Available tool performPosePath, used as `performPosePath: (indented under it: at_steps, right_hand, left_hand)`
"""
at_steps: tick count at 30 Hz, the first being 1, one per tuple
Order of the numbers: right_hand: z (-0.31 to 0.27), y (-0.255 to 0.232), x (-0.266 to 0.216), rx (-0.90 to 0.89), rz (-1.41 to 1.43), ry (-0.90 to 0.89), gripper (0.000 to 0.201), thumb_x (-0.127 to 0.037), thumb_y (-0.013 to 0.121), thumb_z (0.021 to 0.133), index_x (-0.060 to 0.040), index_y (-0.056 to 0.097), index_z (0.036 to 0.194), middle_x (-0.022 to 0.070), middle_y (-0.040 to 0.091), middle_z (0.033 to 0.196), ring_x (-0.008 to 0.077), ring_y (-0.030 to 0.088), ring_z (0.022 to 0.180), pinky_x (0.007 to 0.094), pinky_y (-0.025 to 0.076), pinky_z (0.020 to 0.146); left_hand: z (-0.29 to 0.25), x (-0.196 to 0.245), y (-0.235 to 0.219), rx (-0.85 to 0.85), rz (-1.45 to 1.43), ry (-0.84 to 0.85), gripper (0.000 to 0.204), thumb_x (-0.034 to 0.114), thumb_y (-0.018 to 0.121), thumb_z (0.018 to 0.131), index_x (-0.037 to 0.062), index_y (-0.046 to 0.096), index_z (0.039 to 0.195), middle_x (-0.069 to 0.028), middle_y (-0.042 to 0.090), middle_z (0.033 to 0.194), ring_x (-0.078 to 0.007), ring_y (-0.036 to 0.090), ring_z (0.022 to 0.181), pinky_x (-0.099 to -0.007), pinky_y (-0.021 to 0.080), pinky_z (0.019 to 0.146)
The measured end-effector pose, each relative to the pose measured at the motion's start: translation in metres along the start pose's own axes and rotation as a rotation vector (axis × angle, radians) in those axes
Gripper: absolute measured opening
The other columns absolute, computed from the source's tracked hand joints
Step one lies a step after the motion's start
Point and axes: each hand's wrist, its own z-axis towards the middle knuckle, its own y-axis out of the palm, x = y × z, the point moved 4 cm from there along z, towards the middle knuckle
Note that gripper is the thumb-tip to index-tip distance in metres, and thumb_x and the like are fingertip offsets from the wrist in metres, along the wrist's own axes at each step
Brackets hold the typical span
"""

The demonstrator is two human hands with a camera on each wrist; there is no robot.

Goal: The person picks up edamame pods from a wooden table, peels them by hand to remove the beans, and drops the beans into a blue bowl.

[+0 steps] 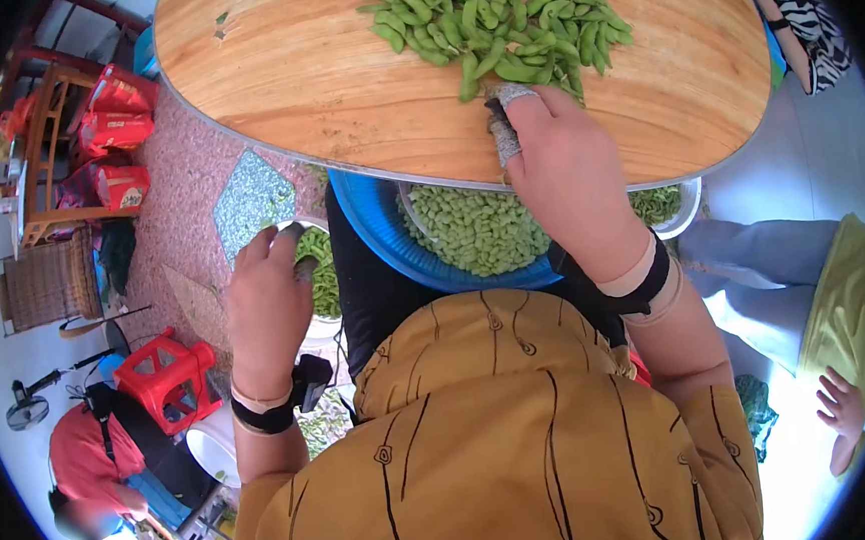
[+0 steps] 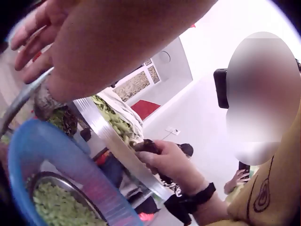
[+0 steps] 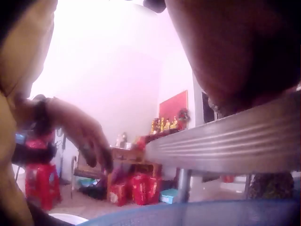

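Observation:
My left hand (image 1: pixel 270 306) hangs over a white bucket of green pods (image 1: pixel 320 268), its fingers loose, with nothing seen between them. In the left wrist view the fingers of this left hand (image 2: pixel 40 44) are spread, and its thumb has a grey wrapping. My right hand (image 1: pixel 569 180) reaches over the table's near edge to a pile of green soybean pods (image 1: pixel 505 14). Grey wrapping covers its thumb and a finger, whose tips meet the pile's near side; I cannot tell whether they pinch a pod.
A blue basin (image 1: pixel 370 229) sits below the round wooden table (image 1: pixel 290 89), with a bowl of shelled beans (image 1: pixel 475 227) in it. Red bags (image 1: pixel 117 132) and a red stool (image 1: pixel 168 382) stand left. Other people are around, one in yellow (image 1: pixel 837 312) at right.

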Motion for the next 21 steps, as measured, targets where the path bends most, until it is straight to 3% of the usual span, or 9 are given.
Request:
performPosePath:
  at_steps: [5,8,10,14,17,18,19,20,21]
  right_hand:
    - [-0.008,-0.013,0.0,-0.01,0.023,-0.038,0.02,-0.005,0.06,0.074,-0.0029,0.058,0.094,0.0136,0.058,0.083,0.0311,0.062,0.07,0.0395,0.051,0.057]
    - [-0.021,-0.019,-0.002,-0.116,0.115,0.007,0.03,0.0,0.063,0.071,-0.0027,0.06,0.101,0.0164,0.06,0.096,0.0367,0.06,0.079,0.0415,0.05,0.066]
    - [-0.024,-0.022,-0.013,-0.176,0.287,-0.094,0.036,0.0,0.064,0.069,-0.0034,0.061,0.105,0.0159,0.061,0.095,0.037,0.061,0.081,0.0402,0.051,0.069]
    - [-0.027,-0.026,-0.01,-0.193,0.402,-0.081,0.031,0.0,0.064,0.068,-0.0023,0.058,0.098,0.0152,0.06,0.086,0.0359,0.061,0.078,0.0409,0.051,0.065]
    - [-0.032,-0.027,-0.01,-0.252,0.612,-0.041,0.032,0.0,0.062,0.072,-0.0008,0.057,0.104,0.0176,0.061,0.088,0.039,0.06,0.081,0.0393,0.05,0.068]
    - [-0.035,-0.026,-0.004,-0.201,0.746,0.135,0.032,0.0,0.061,0.075,-0.0004,0.056,0.107,0.018,0.062,0.088,0.0382,0.061,0.082,0.0381,0.05,0.07]
    - [-0.039,-0.025,0.003,-0.144,0.877,0.313,0.032,-0.001,0.059,0.078,0.0,0.055,0.109,0.0185,0.063,0.088,0.0374,0.062,0.083,0.0368,0.05,0.071]
    - [-0.041,-0.028,0.007,-0.138,0.877,0.316,0.032,-0.001,0.059,0.078,0.0,0.055,0.109,0.0185,0.063,0.088,0.0374,0.062,0.083,0.0368,0.05,0.071]
    - [-0.045,-0.027,0.012,-0.254,0.842,0.339,0.032,-0.001,0.058,0.079,0.0003,0.054,0.111,0.0176,0.063,0.088,0.0349,0.063,0.083,0.0353,0.05,0.071]
  left_hand:
    - [0.016,0.048,-0.013,0.074,-0.29,0.134,0.023,0.001,0.064,0.077,0.0009,0.063,0.1,-0.0176,0.063,0.092,-0.0374,0.06,0.081,-0.0418,0.048,0.07]
    - [0.023,0.069,-0.009,0.126,-0.399,0.231,0.023,0.002,0.065,0.076,0.0005,0.063,0.099,-0.017,0.063,0.089,-0.0369,0.06,0.08,-0.0417,0.049,0.069]
    - [0.029,0.083,-0.012,0.159,-0.408,0.269,0.027,0.003,0.066,0.073,-0.0004,0.058,0.098,-0.0164,0.061,0.089,-0.0358,0.06,0.079,-0.0412,0.049,0.066]
    - [0.035,0.106,-0.015,0.203,-0.44,0.444,0.036,0.004,0.07,0.072,-0.0024,0.051,0.102,-0.0204,0.057,0.101,-0.0385,0.058,0.087,-0.0409,0.049,0.068]
    - [0.036,0.113,-0.002,-0.112,-0.428,0.492,0.032,0.002,0.065,0.074,-0.0004,0.054,0.104,-0.0191,0.057,0.089,-0.0389,0.057,0.076,-0.041,0.048,0.066]
    - [0.036,0.112,0.003,-0.113,-0.425,0.495,0.032,0.002,0.065,0.074,-0.0004,0.054,0.104,-0.0191,0.057,0.089,-0.0389,0.057,0.076,-0.041,0.048,0.066]
    - [0.037,0.109,0.009,-0.106,-0.581,0.464,0.027,0.001,0.06,0.078,0.0008,0.055,0.105,-0.0155,0.058,0.086,-0.0325,0.056,0.072,-0.037,0.047,0.063]
    - [0.039,0.107,0.013,-0.1,-0.737,0.431,0.024,0.001,0.055,0.082,0.002,0.056,0.106,-0.0118,0.058,0.082,-0.0262,0.055,0.067,-0.033,0.045,0.06]
    - [0.038,0.108,0.013,-0.103,-0.733,0.437,0.024,0.001,0.055,0.082,0.002,0.056,0.106,-0.0118,0.058,0.082,-0.0262,0.055,0.067,-0.033,0.045,0.06]
